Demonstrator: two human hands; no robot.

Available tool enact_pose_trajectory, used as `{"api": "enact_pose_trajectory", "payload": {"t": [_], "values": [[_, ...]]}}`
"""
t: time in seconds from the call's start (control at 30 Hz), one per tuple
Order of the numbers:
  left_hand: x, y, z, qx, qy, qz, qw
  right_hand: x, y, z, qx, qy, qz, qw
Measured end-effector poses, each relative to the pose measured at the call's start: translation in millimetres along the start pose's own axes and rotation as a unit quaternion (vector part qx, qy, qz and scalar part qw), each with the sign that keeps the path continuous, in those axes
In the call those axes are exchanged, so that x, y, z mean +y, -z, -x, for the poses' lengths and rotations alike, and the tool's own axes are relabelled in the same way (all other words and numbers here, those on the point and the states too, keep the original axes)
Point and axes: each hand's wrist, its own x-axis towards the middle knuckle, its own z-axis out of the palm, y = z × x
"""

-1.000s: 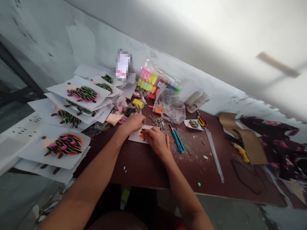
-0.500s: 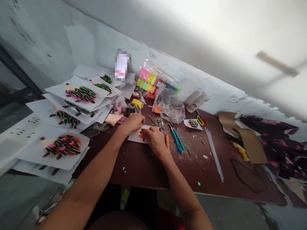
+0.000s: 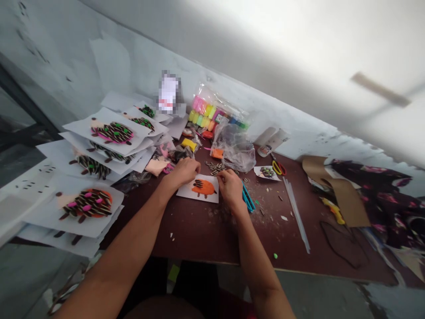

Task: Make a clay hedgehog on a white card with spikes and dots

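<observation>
A small white card (image 3: 186, 195) lies on the table with an orange clay hedgehog body (image 3: 203, 188) on it. Several dark striped seeds (image 3: 198, 182) sit in rows at the body's left part, and brown feet show below. My left hand (image 3: 186, 171) is at the card's upper left, fingers curled and pressed together; whatever is between them is hidden. My right hand (image 3: 231, 188) is by the card's right edge, its thumb and fingers pinched beside a pile of sunflower seeds (image 3: 215, 168). Anything in that pinch is too small to make out.
Stacked sheets with seed hedgehogs (image 3: 113, 132) stand at left. Behind are colored clay packs (image 3: 206, 113), a plastic bag (image 3: 237, 148) and a phone (image 3: 168, 92). To the right are teal-handled tool (image 3: 247, 198), scissors (image 3: 279, 168), a small hedgehog card (image 3: 266, 173) and clear sticks (image 3: 296, 215).
My right hand has moved right and up, off the orange body to the seed pile, uncovering the hedgehog. The left hand has stayed almost in place.
</observation>
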Motion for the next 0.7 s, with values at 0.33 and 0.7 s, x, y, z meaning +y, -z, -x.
{"api": "enact_pose_trajectory", "payload": {"t": [0.33,0.7], "values": [[0.0,-3.7,-0.2,0.019,-0.01,0.001,1.0,-3.5,-4.4,-28.8,-0.049,0.008,0.063,0.997],[-0.5,-5.4,-1.8,0.017,0.0,0.0,1.0,-10.9,-15.6,-43.1,-0.065,0.008,0.078,0.995]]}}
